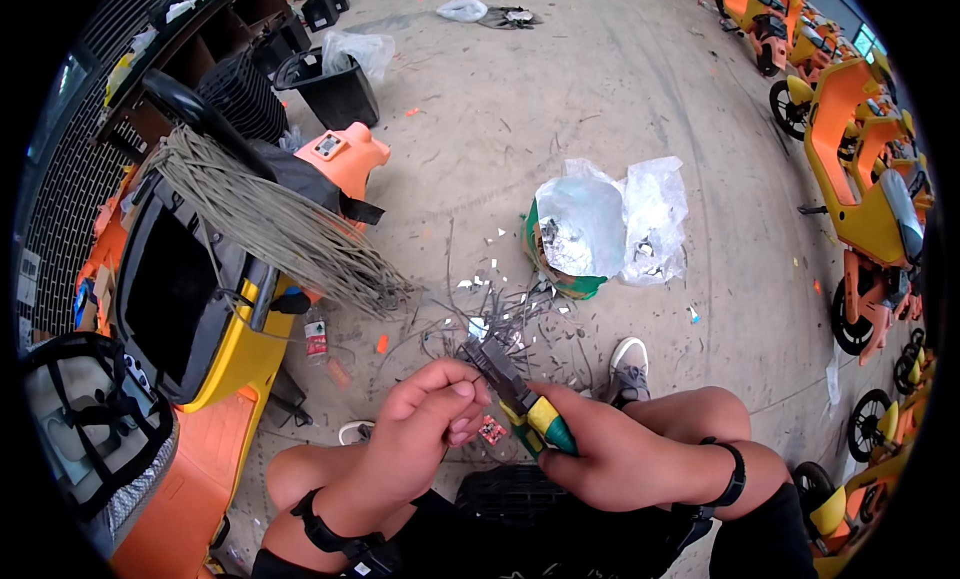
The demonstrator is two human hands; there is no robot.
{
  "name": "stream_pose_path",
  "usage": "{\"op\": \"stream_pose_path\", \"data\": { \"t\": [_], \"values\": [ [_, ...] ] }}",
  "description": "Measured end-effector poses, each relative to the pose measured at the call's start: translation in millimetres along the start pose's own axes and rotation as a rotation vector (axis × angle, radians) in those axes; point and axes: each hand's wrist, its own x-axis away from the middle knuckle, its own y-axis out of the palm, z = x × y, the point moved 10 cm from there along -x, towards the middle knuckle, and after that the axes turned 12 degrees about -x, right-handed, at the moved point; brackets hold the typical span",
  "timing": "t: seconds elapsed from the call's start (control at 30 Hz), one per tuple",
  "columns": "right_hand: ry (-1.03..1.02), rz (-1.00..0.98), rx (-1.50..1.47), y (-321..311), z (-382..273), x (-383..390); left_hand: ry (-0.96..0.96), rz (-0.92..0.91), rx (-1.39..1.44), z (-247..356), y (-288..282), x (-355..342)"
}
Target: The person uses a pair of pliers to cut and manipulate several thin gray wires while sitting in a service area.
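Note:
My right hand (pixel 612 449) is wrapped round the green and yellow handles of a pair of crimping pliers (pixel 547 417). Their dark head (pixel 492 364) points up and to the left. Close beside that head, my left hand (pixel 428 411) is closed with the thumb against the fingers; whatever it pinches is too small or hidden to make out. Below the pliers' head, cut wire pieces and white scraps (pixel 478 327) litter the floor. A thick bundle of grey cables (pixel 270 219) hangs over the yellow and orange scooter (pixel 240 344) at my left, its ends reaching toward the scraps.
Ahead stands a green container with a clear plastic liner (pixel 580 224). A bottle with a red label (pixel 316 337) is beside the scooter. Black bins (pixel 340 94) stand farther left. Orange and yellow scooters (pixel 850 169) line the right side. My shoe (pixel 629 364) is near the scraps.

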Motion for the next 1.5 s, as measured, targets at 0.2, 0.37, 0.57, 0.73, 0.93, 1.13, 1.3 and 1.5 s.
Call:
{"op": "stream_pose_path", "data": {
  "t": [0.2,0.37,0.57,0.73,0.93,1.13,1.3,1.5],
  "values": [
    [-0.022,0.066,0.062,-4.2,-1.3,1.0,-0.037,0.017,-0.034,-4.8,2.7,-1.2],
    [-0.038,0.097,0.118,-5.4,-5.2,0.2,-0.037,0.028,-0.043,-4.2,3.2,-0.2],
    [-0.032,0.085,0.092,-6.0,1.7,-2.5,-0.042,0.013,-0.052,-6.8,2.8,-2.9],
    [-0.029,0.087,0.095,-4.1,-0.9,-2.8,-0.044,-0.007,-0.076,-8.4,2.0,0.2],
    [-0.032,0.105,0.183,-5.7,-2.5,-3.5,-0.078,0.001,-0.104,-10.2,1.4,1.4],
    [-0.142,0.158,0.368,-4.9,-12.1,-1.6,-0.084,0.016,-0.248,-12.9,-1.8,1.1],
    [-0.225,0.207,0.475,-4.2,-19.2,0.8,-0.063,0.055,-0.357,-8.7,-4.3,3.4],
    [-0.243,0.236,0.64,-0.3,-21.7,1.3,-0.087,0.082,-0.26,-10.0,-5.8,6.6]
  ]
}}
